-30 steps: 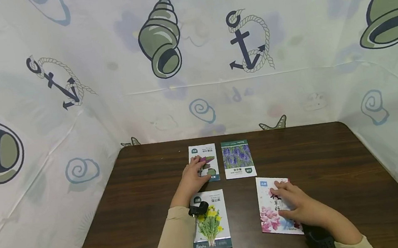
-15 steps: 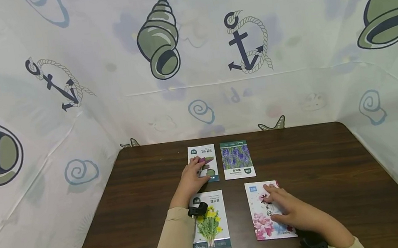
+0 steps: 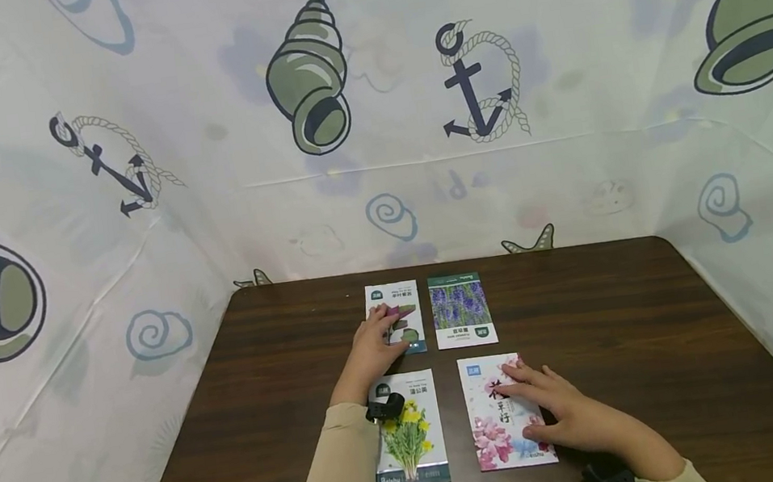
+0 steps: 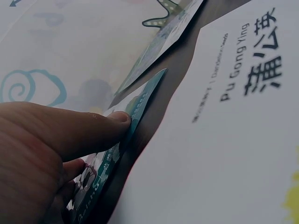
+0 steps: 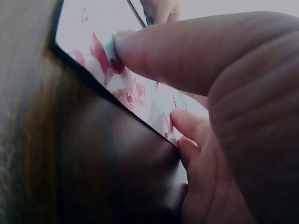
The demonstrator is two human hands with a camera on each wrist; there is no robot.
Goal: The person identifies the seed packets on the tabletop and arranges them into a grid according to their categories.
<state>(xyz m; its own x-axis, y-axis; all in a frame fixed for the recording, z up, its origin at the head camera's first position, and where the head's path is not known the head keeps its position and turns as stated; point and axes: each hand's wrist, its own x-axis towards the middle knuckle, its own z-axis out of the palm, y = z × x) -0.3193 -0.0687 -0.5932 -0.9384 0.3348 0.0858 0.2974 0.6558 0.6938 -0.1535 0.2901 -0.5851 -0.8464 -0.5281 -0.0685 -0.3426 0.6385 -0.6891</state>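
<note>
Four flat packets lie in two rows. My left hand rests on the far-left packet, white with a teal band, covering its left side. In the left wrist view the thumb tip presses near its teal edge. Under my left wrist lies the dandelion seed packet, with yellow flowers. Beside the far-left one is a packet with purple flowers. My right hand lies on the right part of a pink-blossom packet, fingers spread. The right wrist view shows its thumb on the printed face.
The packets lie on a dark wooden table. Pale cloth printed with shells and anchors hangs behind it and at both sides. A black band sits on the left wrist, a black device by the right.
My right hand has slid the pink-blossom packet left, towards the dandelion packet, and the packet has turned straighter. My left hand has stayed where it was on the far-left packet.
</note>
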